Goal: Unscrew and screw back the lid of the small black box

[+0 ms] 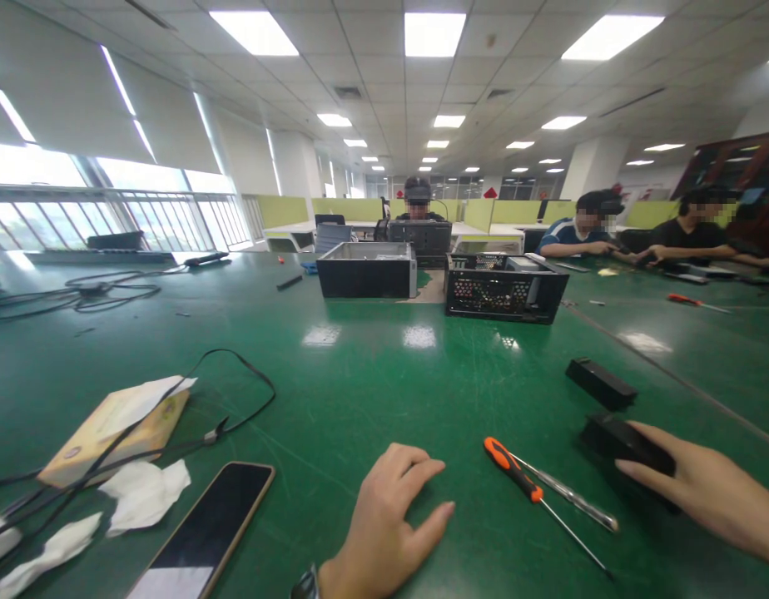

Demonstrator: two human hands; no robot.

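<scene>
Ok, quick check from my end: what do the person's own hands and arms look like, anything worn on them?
Both are bare, with no gloves and no rings that show. The left hand has what looks like a wristwatch with a dark, metallic band at the wrist, cut off by the bottom edge. The right hand and the forearm behind it show no sleeve, watch or bracelet.

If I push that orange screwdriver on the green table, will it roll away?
Probably a little: the orange screwdriver has a rounded-looking handle and the table is smooth and shiny, so it may roll or slide. Its thin metal shaft looks stiff, not bendy. Being slim, it is likely light.
</scene>
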